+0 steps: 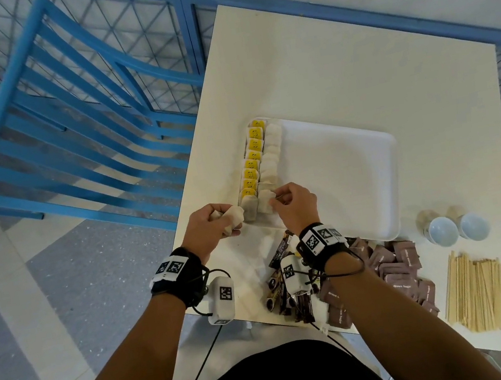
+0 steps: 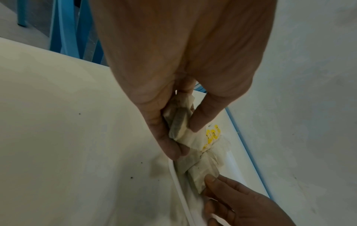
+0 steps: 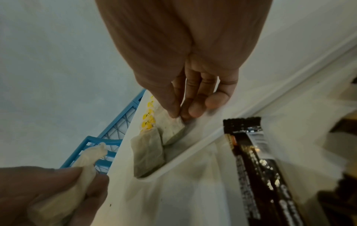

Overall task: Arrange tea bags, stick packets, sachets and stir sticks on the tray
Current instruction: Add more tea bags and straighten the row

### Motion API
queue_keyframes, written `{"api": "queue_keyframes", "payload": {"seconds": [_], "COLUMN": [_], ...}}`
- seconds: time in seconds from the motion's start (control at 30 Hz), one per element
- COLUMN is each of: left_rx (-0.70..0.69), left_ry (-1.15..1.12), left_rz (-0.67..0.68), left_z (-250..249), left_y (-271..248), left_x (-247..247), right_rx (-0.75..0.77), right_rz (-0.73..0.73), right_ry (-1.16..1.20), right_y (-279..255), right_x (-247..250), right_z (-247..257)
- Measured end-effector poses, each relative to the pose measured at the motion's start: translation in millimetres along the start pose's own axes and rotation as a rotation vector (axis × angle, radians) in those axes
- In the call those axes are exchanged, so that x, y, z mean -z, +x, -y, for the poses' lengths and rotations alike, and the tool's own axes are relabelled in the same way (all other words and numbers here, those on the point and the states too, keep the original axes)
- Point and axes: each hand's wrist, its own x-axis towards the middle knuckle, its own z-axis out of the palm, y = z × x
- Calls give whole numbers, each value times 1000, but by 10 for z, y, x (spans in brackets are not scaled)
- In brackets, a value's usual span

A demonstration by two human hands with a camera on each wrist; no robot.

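Note:
A white foam tray lies mid-table. Along its left edge runs a row of tea bags with yellow tags. My left hand hovers just left of the tray's near corner, gripping a bunch of tea bags between thumb and fingers. My right hand is at the near end of the row, pinching one tea bag that stands in the tray. Another tea bag leans in the tray's near corner. Dark stick packets, brown sachets and wooden stir sticks lie near the table's front edge.
Two small white cups stand right of the tray's near corner. The white table meets blue railing on its left and far sides. A stick packet lies just outside the tray's near rim.

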Motion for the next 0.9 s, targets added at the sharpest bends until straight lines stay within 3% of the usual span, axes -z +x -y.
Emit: {"api": "queue_keyframes", "payload": {"seconds": [0.4,0.57,0.63,0.77,0.9], "left_rx": [8,-2,-12,-22,-11], "left_ry": [-9,-9,-18,-34,-55], "left_rz": [-27,-58,-57,-23,12], "left_z": [29,16,-5,-33,-44], "left_y": [-10,-4,-5,-20,-47], "left_x": [2,-1,-12,-52,-73], "right_rx": [-40,-28,4,37,57], "right_rz": [-9,-92,-42,230,231], "right_ry": [40,90,103,177,210], "right_y": [-9,-138,-212,-257,-225], "right_x": [15,85,76,-35,-93], "right_z": [39,86,141,254,321]}}
